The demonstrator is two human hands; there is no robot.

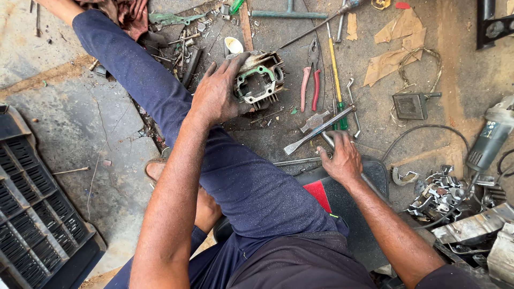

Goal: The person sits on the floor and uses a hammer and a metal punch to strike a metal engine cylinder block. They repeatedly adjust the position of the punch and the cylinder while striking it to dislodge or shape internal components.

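Left hand (pixel 217 96): fingers curled around a finned metal engine cylinder (pixel 259 80), held on the concrete floor (pixel 96 128).
Cylinder: open face turned upward, fins pointing lower right.
Right hand (pixel 341 159): closed on a flat steel bar (pixel 316 131), long axis running upper right.

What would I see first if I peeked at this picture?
First, the left hand gripping a grimy finned engine part with a green gasket, up in the middle of the floor. Below it to the right, the right hand holds a long metal tool, beside red-handled pliers.
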